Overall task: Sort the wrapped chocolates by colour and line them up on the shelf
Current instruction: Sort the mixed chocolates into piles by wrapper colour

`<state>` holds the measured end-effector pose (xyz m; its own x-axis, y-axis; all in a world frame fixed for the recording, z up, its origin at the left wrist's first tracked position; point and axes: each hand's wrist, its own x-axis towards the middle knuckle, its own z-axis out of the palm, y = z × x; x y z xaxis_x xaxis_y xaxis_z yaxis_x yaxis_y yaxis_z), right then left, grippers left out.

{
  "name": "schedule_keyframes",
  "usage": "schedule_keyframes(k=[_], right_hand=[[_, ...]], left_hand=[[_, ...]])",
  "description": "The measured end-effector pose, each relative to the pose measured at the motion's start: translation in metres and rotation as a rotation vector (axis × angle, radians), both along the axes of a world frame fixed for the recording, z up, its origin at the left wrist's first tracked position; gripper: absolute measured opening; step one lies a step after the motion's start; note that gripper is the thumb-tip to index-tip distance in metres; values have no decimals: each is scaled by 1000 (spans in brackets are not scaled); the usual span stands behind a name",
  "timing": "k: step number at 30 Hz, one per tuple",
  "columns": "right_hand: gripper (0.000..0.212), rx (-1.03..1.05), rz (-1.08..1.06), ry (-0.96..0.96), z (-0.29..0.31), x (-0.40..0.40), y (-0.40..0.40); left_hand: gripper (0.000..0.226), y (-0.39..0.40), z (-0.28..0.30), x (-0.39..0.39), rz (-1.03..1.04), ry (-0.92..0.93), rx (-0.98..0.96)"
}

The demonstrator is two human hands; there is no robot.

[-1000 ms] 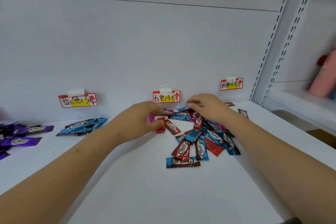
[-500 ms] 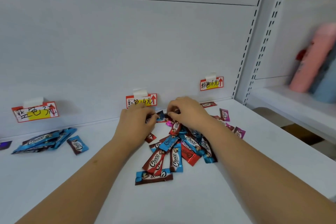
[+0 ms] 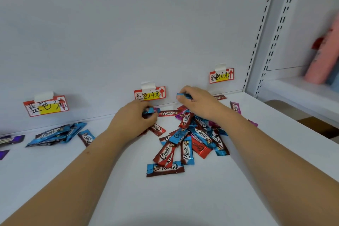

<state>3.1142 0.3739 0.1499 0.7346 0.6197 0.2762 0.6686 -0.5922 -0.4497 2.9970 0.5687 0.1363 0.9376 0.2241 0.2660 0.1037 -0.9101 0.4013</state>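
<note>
Three handwritten price labels, one for blue (image 3: 45, 106), one for red (image 3: 150, 94) and one for pink (image 3: 222, 75), are taped along the back wall of a white shelf (image 3: 183, 198), apparently marking where each colour belongs. Below the blue label lies a small stack of blue wrapped chocolates (image 3: 55, 135), already sorted, with one more blue bar just beside it. Under the red label sits the unsorted heap (image 3: 190, 139), a loose overlapping mix of red, blue and a few magenta wrappers, each printed "Choco" in white script with crimped ends. A couple of pink bars (image 3: 235, 106) lie apart near the pink label, and purple ones (image 3: 11, 139) show at the far left edge. The left hand (image 3: 134, 121) curls its fingers round a blue bar at the heap's back edge. The right hand (image 3: 198, 101), raised slightly above the heap, pinches another blue bar, probably bound for the blue stack.
</note>
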Motion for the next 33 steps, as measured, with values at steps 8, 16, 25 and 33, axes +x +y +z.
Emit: schedule_keyframes(k=[8, 16, 25, 33], right_hand=[[22, 4, 78, -72, 3, -14, 8], [44, -161, 258, -17, -1, -34, 31], [41, -220, 171, -25, 0, -26, 30], [48, -215, 8, -193, -1, -39, 46]], left_hand=[[19, 28, 17, -22, 36, -98, -150], [44, 39, 16, -22, 8, 25, -16], [33, 39, 17, -21, 5, 23, -147], [15, 43, 6, -16, -21, 98, -95]])
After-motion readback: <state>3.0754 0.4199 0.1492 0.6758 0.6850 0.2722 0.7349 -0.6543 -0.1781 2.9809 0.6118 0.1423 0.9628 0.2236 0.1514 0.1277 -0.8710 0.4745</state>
